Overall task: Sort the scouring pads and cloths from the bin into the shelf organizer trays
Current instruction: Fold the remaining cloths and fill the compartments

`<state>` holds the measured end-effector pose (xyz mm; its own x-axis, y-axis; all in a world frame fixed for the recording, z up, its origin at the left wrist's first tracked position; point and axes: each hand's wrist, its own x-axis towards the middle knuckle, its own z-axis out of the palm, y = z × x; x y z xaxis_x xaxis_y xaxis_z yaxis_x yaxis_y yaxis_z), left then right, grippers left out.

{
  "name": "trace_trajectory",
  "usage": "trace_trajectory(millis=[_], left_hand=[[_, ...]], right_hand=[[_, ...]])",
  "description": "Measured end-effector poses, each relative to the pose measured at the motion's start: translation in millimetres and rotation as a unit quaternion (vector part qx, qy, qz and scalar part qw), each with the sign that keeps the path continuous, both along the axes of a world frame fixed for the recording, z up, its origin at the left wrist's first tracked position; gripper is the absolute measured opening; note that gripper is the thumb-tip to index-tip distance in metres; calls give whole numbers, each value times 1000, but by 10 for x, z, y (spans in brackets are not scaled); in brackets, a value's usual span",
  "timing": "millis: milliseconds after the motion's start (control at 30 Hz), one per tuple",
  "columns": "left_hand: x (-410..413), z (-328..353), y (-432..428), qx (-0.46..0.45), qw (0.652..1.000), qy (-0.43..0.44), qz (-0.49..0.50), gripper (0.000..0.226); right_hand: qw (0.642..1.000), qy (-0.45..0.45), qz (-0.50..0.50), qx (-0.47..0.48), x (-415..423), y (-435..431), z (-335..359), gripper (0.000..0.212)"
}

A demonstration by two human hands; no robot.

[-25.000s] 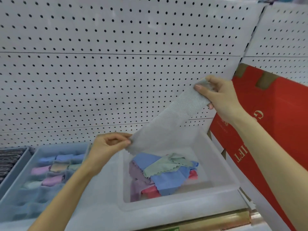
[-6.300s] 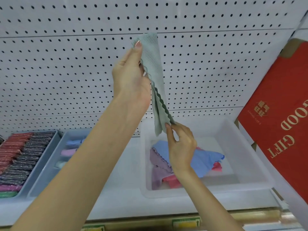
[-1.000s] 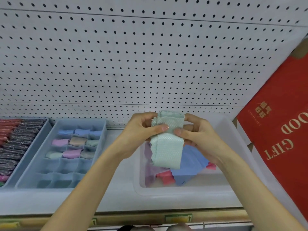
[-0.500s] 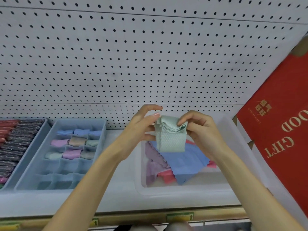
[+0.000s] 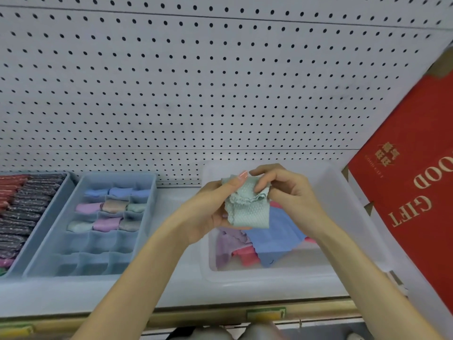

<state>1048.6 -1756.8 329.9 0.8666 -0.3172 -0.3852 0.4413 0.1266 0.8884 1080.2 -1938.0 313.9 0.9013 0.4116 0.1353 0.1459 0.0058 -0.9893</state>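
Observation:
A pale green cloth [image 5: 250, 209], folded into a small thick packet, is held above the clear plastic bin [image 5: 343, 217]. My left hand [image 5: 210, 212] grips its left side with the thumb on top. My right hand [image 5: 286, 190] pinches its upper right edge. Inside the bin lie blue, purple and pink cloths [image 5: 272, 239]. A blue divided organizer tray [image 5: 144, 217] to the left holds folded cloths in its back three rows; its front compartments hold nothing. Farther left, another tray [image 5: 51, 212] is packed with dark and red scouring pads [image 5: 22, 212].
A white pegboard wall [image 5: 196, 94] backs the shelf. A large red gift box [image 5: 411, 197] leans at the right, close to the bin. The shelf's front edge [image 5: 220, 312] carries price-label strips.
The cloth has been folded shorter, from a hanging strip into a compact packet, and both hands have closed in around it above the bin.

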Motion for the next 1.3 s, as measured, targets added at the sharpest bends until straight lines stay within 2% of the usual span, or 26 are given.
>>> trace_trajectory(millis=[167,300,367,400,433,500,567,633,767,900,1000,1067,1167,1233,1300], left_hand=[[-28,-33,33,5,1000,21,15,29],[-41,-37,45,16,999,15,29,22],[-41,-54,47,23,998,9,61,21],[-38,-60,49,20,996,11,83,21],[-38,-64,56,14,995,16,102,21],[-41,-68,73,2,992,29,120,20],[-46,-79,94,-3,992,40,121,17],[-59,-94,96,-22,991,53,117,16],[-97,-165,87,-50,989,56,127,16],[-131,-294,122,47,991,-28,119,26],[-150,-374,121,107,986,-49,121,27],[-166,-434,113,131,983,-33,126,26],[-209,-499,127,141,981,14,131,15],[-249,-549,137,108,982,59,144,16],[-294,-581,131,51,979,101,170,22]], right_hand=[[1000,17,-6,0,4,1,-64,45],[999,37,11,23,-2,5,-108,48],[999,31,9,0,-12,9,-106,39],[1000,2,3,-31,-14,-6,-110,39],[995,-56,0,-82,-20,-30,-119,48],[961,-202,15,-188,-59,-80,-169,66],[924,-296,31,-240,-85,-86,-239,61],[906,-342,18,-248,-88,-42,-279,43],[935,-302,4,-187,-33,45,-292,17],[975,-191,6,-115,-11,145,-347,11],[985,-141,27,-91,-20,214,-443,5],[984,-149,52,-84,-19,215,-523,12],[967,-218,81,-102,21,168,-616,19],[951,-270,83,-123,54,119,-678,16],[947,-285,75,-128,67,68,-744,16]])
